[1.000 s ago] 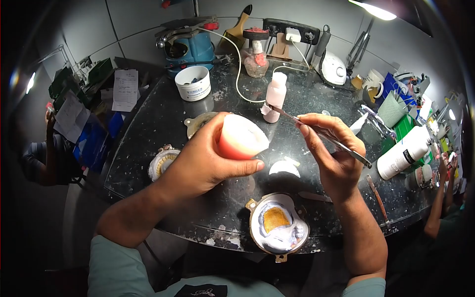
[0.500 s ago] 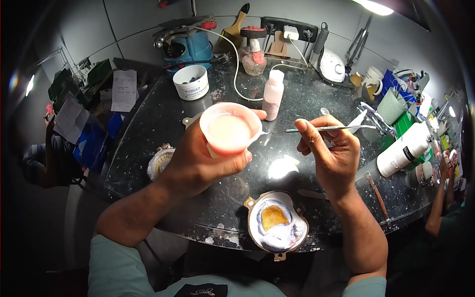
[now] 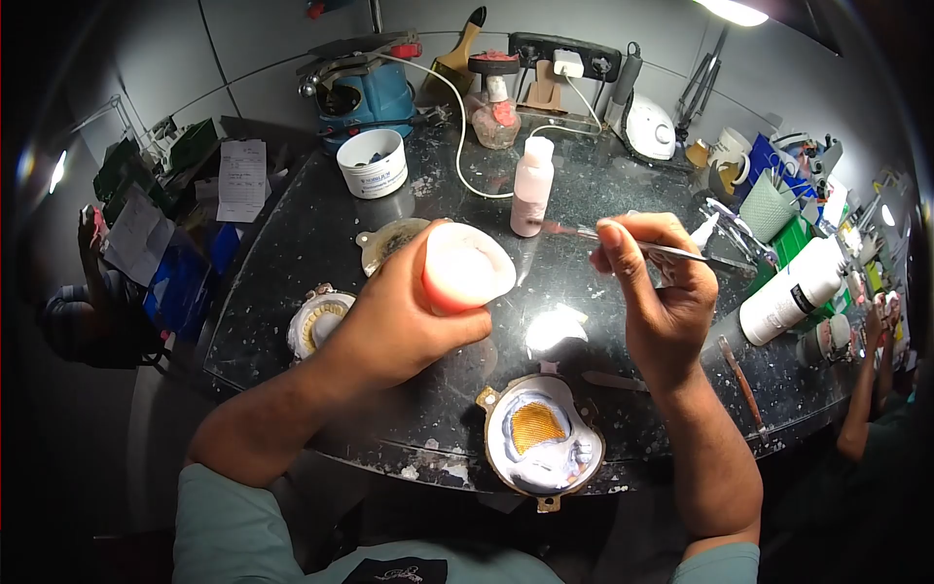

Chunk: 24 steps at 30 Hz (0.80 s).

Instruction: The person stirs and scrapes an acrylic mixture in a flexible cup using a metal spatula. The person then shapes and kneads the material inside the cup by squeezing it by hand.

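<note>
My left hand (image 3: pixel 404 302) is wrapped round a pink translucent cup (image 3: pixel 467 270), tilted over the bench. Between the thumb and fingers of my right hand (image 3: pixel 666 282) is a thin metal spatula (image 3: pixel 671 252), its tip pointing left toward a pink bottle (image 3: pixel 532 187) that stands upright behind. Below the hands, near the front edge, lies a round plaster mould (image 3: pixel 569 462) in a brass-coloured frame, with a gold mesh (image 3: pixel 538 428) in its middle. A plaster piece with teeth (image 3: pixel 321 319) rests beside my left forearm.
The dark bench (image 3: pixel 409 428) carries a white tub (image 3: pixel 373 164), a blue machine (image 3: pixel 365 97), a leaning white bottle (image 3: pixel 793 292), a brown-handled tool (image 3: pixel 742 384) and a green mesh holder (image 3: pixel 769 206). Other people's hands show at the far left and far right.
The cup has gone from upright half a second ago to tilted, and has shifted slightly right. The spatula's tip has swung up and left, with my right hand turned a little.
</note>
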{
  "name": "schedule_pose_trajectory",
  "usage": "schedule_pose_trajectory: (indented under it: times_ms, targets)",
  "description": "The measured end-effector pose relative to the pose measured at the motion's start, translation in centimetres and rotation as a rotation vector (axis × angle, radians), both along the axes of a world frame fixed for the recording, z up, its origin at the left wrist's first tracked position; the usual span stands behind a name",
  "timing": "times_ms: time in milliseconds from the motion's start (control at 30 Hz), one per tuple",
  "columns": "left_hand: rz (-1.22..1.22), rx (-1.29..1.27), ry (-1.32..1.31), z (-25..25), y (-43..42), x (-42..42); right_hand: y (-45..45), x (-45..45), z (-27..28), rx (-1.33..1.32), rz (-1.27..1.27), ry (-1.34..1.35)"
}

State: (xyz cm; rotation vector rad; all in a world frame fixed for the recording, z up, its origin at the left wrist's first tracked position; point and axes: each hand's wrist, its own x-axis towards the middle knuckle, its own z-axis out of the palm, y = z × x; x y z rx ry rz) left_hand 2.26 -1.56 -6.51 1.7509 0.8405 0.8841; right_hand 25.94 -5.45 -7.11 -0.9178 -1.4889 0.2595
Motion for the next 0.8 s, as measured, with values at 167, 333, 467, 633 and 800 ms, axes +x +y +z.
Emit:
schedule_pose_trajectory:
  times_ms: [167, 333, 467, 633, 800]
  targets:
    - [-0.02, -0.069, -0.051, 0.8, -0.2, -0.3, -0.7, -0.8, 1.1, -0.009, 0.206, 0.202]
    - [0.006, 0.052, -0.055, 0.1, 0.2, -0.2, -1.3, -0.5, 1.0, -0.043, 0.25, 0.009]
    - [-0.031, 0.044, -0.077, 0.3, 0.0, 0.0, -0.8, -0.4, 1.5, 0.103, 0.208, -0.243]
    - [-0.015, 0.078, -0.001, 0.5, 0.0, -0.1, -0.8, -0.4, 1.9, 0.187, 0.142, -0.424]
    - [-0.089, -0.073, -0.043, 0.6, 0.1, -0.3, -0.4, -0.4, 1.4, 0.202, 0.135, -0.405]
